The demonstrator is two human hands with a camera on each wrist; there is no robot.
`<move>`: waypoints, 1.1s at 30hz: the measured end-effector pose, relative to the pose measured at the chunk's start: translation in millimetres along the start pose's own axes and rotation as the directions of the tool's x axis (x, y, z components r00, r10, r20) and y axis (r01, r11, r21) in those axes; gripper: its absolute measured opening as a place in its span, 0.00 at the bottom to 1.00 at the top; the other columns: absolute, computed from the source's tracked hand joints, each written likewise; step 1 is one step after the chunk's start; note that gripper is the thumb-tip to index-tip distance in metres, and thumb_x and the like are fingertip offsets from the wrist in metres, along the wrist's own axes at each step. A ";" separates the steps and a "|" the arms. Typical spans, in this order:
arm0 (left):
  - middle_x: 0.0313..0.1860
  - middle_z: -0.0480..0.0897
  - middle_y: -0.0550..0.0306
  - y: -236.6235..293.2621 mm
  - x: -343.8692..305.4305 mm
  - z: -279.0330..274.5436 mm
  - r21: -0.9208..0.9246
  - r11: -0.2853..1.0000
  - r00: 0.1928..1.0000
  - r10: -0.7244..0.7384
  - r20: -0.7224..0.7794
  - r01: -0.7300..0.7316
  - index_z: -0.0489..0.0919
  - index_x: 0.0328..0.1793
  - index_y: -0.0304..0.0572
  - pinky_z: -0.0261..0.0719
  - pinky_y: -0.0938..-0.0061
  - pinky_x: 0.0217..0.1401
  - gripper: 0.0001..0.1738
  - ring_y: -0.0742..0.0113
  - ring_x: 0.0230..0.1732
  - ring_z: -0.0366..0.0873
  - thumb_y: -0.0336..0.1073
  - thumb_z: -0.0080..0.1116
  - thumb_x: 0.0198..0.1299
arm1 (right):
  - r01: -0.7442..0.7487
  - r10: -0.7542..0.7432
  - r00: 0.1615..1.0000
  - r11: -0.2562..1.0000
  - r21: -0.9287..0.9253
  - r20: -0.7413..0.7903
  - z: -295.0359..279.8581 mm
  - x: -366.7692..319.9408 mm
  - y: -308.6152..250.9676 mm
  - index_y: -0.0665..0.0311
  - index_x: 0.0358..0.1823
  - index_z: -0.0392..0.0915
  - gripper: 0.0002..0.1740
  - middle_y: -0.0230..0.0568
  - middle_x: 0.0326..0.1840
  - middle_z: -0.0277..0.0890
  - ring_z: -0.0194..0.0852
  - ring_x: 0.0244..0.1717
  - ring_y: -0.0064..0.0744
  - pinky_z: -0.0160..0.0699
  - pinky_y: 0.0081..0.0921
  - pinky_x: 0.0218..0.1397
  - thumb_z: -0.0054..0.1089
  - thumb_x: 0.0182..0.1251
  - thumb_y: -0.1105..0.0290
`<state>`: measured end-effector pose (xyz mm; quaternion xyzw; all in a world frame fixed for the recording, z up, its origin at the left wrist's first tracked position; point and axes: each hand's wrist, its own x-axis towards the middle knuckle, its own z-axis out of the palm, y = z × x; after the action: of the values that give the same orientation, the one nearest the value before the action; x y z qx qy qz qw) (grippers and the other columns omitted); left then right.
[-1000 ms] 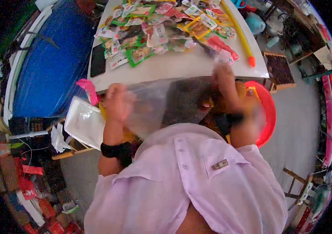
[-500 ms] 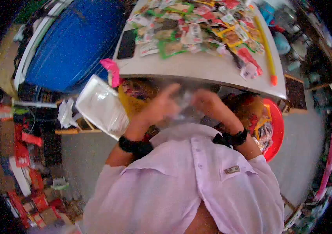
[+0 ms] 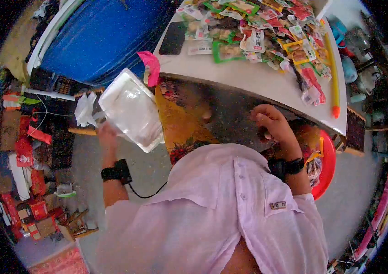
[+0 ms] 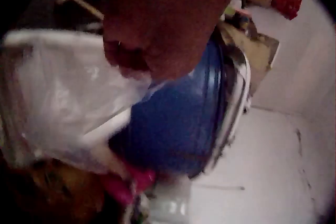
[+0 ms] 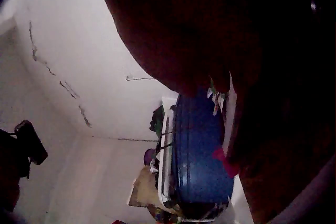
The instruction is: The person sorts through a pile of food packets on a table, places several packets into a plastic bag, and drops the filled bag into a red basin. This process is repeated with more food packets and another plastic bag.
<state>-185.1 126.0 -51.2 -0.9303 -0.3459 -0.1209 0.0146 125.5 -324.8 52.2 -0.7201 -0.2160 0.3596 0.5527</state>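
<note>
Behind the clear bag stack, left hand, fingers unseen.

Nothing can be read. The snack packets heaped on the counter, upper right of the head view, carry white labels and coloured print, all too small and blurred. The stack of clear plastic bags and the shirt's pocket patch are equally illegible.

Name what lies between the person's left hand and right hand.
In the head view: a stack of clear plastic bags beside the left hand, then a yellow flower-patterned cloth before the right hand.
</note>
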 end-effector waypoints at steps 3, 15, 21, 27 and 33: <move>0.37 0.73 0.53 -113.3 -61.1 38.3 0.632 0.710 0.861 -0.492 0.129 0.311 0.68 0.43 0.40 0.63 0.66 0.45 0.16 0.58 0.38 0.70 0.39 0.45 0.48 | 0.016 -0.016 1.000 0.996 0.085 0.001 -1.2 5.0 10.8 0.61 0.36 0.67 0.08 0.28 0.31 0.67 0.60 0.29 0.17 0.61 0.13 0.27 0.44 0.54 0.69; 0.40 0.69 0.42 29.2 -3.1 27.3 -0.167 0.958 0.971 -0.238 -0.018 0.232 0.64 0.47 0.33 0.60 0.65 0.49 0.23 0.51 0.45 0.64 0.40 0.49 0.46 | -0.056 0.057 0.998 0.997 0.045 -0.023 10.5 6.4 6.4 0.61 0.36 0.65 0.08 0.29 0.27 0.64 0.57 0.20 0.15 0.57 0.14 0.14 0.44 0.54 0.69; 0.41 0.69 0.40 66.5 36.2 84.0 -0.246 0.966 0.963 -0.006 0.270 0.075 0.66 0.45 0.35 0.62 0.64 0.47 0.22 0.49 0.46 0.65 0.42 0.47 0.46 | -0.029 0.030 0.999 0.999 0.012 -0.035 0.6 2.6 15.5 0.65 0.36 0.67 0.12 0.31 0.33 0.67 0.62 0.37 0.22 0.62 0.18 0.41 0.50 0.52 0.67; 0.32 0.73 0.41 8.6 43.4 158.9 -0.043 0.999 0.946 0.016 0.323 -0.002 0.70 0.34 0.35 0.67 0.63 0.39 0.14 0.47 0.36 0.70 0.39 0.42 0.47 | -0.010 0.007 0.998 0.999 -0.048 -0.066 -2.2 0.2 20.1 0.63 0.35 0.65 0.08 0.30 0.27 0.65 0.58 0.24 0.15 0.56 0.12 0.15 0.44 0.54 0.69; 0.27 0.73 0.43 60.1 58.7 59.5 -0.333 0.933 0.987 -0.158 -0.042 0.136 0.70 0.27 0.34 0.67 0.66 0.33 0.11 0.50 0.29 0.70 0.35 0.41 0.48 | 0.073 -0.079 0.994 0.993 -0.097 -0.069 -6.6 9.0 31.2 0.63 0.35 0.66 0.09 0.30 0.28 0.65 0.59 0.27 0.17 0.60 0.14 0.22 0.45 0.54 0.68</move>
<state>-90.5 124.4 -91.8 -0.8866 -0.3888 -0.2092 -0.1384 133.6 -331.9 20.9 -0.7491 -0.2398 0.3013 0.5390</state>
